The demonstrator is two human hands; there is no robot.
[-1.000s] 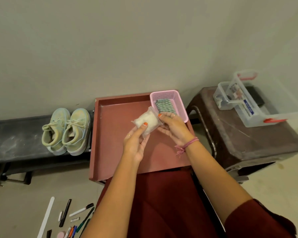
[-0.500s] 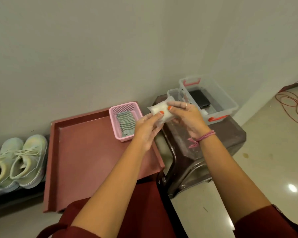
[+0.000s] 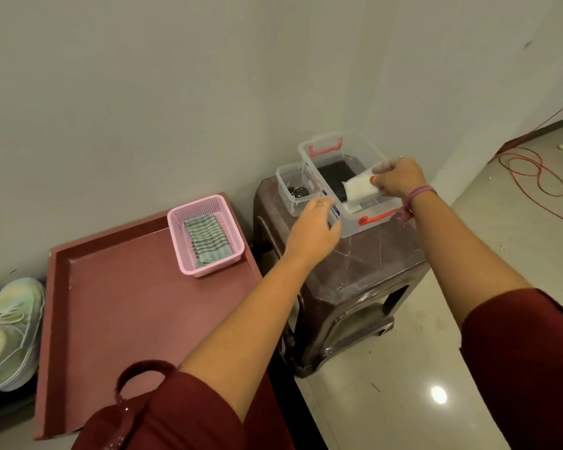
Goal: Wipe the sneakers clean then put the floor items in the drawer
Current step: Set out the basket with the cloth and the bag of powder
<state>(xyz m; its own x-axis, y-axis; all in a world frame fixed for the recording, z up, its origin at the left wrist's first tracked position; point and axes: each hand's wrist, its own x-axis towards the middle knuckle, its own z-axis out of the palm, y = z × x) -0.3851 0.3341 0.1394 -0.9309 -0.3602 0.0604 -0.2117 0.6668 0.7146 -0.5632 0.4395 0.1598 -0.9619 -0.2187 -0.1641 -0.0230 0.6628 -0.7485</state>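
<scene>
My right hand (image 3: 398, 177) grips a white wipes packet (image 3: 359, 190) and holds it over the clear plastic box (image 3: 348, 227) with red handles on the brown stool (image 3: 355, 271). My left hand (image 3: 316, 225) hovers in front of the box's near left corner, fingers loosely apart, holding nothing. A pair of pale green sneakers (image 3: 9, 329) rests at the left edge of view on a dark bench. A green striped cloth (image 3: 208, 240) lies inside the pink basket (image 3: 182, 258).
The pink basket stands at the back right of a reddish tray-top table (image 3: 121, 319). A smaller clear tub (image 3: 288, 186) with dark round items sits left of the box. A black flat item (image 3: 333, 175) lies in the box. A red cable (image 3: 530, 170) coils on the floor.
The packet has moved right, from over the red table to above the clear box. My left hand let go of it; only the right hand holds it now. The view panned right.
</scene>
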